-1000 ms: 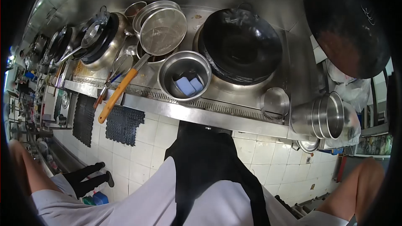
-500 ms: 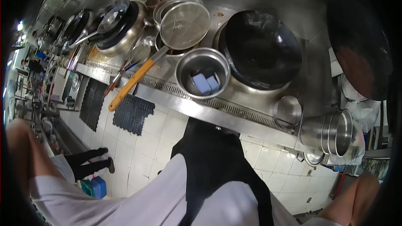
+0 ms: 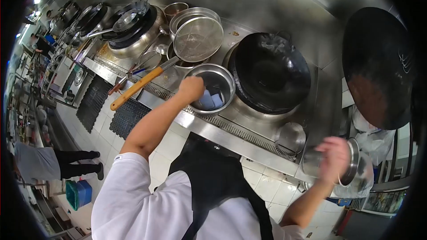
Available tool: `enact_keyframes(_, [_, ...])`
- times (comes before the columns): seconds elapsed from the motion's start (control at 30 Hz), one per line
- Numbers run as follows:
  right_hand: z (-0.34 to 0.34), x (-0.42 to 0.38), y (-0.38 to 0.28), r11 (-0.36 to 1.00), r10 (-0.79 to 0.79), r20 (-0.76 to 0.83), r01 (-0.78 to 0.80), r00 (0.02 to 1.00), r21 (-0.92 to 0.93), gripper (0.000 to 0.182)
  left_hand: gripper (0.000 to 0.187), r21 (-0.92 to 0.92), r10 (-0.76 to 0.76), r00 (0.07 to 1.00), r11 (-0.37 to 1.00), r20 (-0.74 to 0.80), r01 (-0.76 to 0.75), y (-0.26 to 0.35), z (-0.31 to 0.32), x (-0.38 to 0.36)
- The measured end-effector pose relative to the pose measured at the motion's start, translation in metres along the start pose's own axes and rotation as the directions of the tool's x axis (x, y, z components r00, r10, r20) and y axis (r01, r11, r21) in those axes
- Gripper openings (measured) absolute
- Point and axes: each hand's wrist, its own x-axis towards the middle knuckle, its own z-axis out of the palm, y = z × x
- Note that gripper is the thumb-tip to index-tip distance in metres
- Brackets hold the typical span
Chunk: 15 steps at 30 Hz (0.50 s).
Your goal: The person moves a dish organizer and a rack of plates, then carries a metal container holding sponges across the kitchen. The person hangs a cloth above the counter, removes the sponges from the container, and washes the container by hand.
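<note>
My left hand is closed at the left rim of a steel pot, its fingers curled over the edge. Inside the pot lie blue blocks. At the right, my right hand is blurred by motion over the stacked steel pots; its fingers and any contact cannot be made out. A strainer with a wooden handle rests just behind and left of the steel pot. Right of the pot sits a large black wok.
A round wire strainer lies at the counter's front edge. Another black wok stands upright at the far right. More woks line the back left. A co-worker stands at the left beside a blue bin.
My left hand has come in from the left to the pot's rim. My right hand has moved up to the stacked pots. The view has shifted, and the co-worker shows more fully.
</note>
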Motion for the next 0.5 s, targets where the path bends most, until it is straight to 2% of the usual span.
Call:
enact_keyframes(0.03, [0.03,-0.013,0.031,0.933,0.299,0.041,-0.301,0.953,0.199,0.015,0.025,0.024,-0.017,0.998,1.0,0.055,0.016,0.003,0.011,0.002])
enact_keyframes(0.07, [0.055,-0.025,0.046,0.87,0.46,0.111,-0.472,0.881,0.141,0.014,0.024,0.05,-0.034,0.993,0.998,0.115,0.029,0.005,0.023,0.007])
enact_keyframes(0.13, [0.093,-0.066,0.107,0.743,0.589,0.226,-0.63,0.776,0.226,0.015,0.023,0.084,-0.078,0.986,0.994,0.147,0.066,-0.003,0.053,0.027])
enact_keyframes(0.2, [0.114,-0.106,0.153,0.659,0.645,0.325,-0.719,0.692,0.222,0.017,0.024,0.077,-0.14,0.982,0.988,0.129,0.13,-0.009,0.071,0.043])
enact_keyframes(0.3, [0.13,-0.133,0.162,0.593,0.704,0.356,-0.785,0.615,0.182,0.018,0.027,-0.014,-0.261,0.964,0.965,0.043,0.261,-0.017,0.078,0.054])
enact_keyframes(0.4, [0.134,-0.142,0.164,0.511,0.761,0.345,-0.835,0.549,0.202,0.019,0.026,-0.001,-0.193,0.971,0.981,0.141,0.195,-0.022,0.08,0.062])
enact_keyframes(0.5, [0.139,-0.139,0.162,0.547,0.773,0.283,-0.823,0.568,0.156,0.019,0.021,0.016,-0.043,0.998,0.999,0.049,0.042,-0.011,0.081,0.069])
